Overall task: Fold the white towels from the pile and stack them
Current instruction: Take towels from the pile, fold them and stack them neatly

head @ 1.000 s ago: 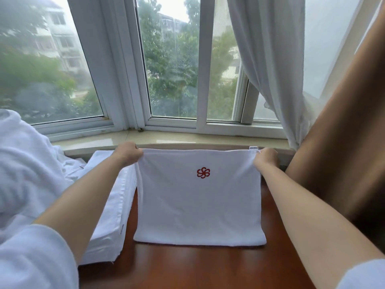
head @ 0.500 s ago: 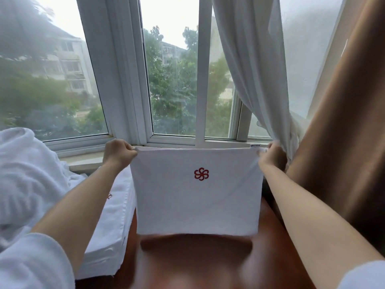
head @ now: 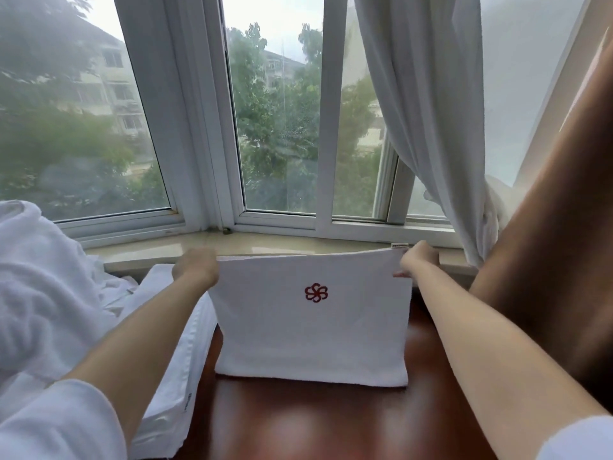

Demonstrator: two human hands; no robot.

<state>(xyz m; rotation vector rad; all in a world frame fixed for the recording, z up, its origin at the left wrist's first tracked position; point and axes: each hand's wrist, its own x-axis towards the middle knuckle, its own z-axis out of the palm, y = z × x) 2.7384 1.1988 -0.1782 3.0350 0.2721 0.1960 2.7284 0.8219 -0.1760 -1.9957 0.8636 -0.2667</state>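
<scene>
A white towel with a red flower emblem hangs upright in front of me, its lower edge touching the dark wooden table. My left hand grips its top left corner. At the top right corner, beside a small label, my right hand pinches the cloth. A stack of folded white linen lies on the table just left of the towel. Further left bulks a pile of fluffy white towels.
A stone window sill and white window frames run behind the towel. A white sheer curtain and a brown drape hang at the right, close to my right arm.
The towel was raised off the table half a second ago and has come back down, so its bottom edge meets the wood again. Both hands kept their grip on the top corners.
</scene>
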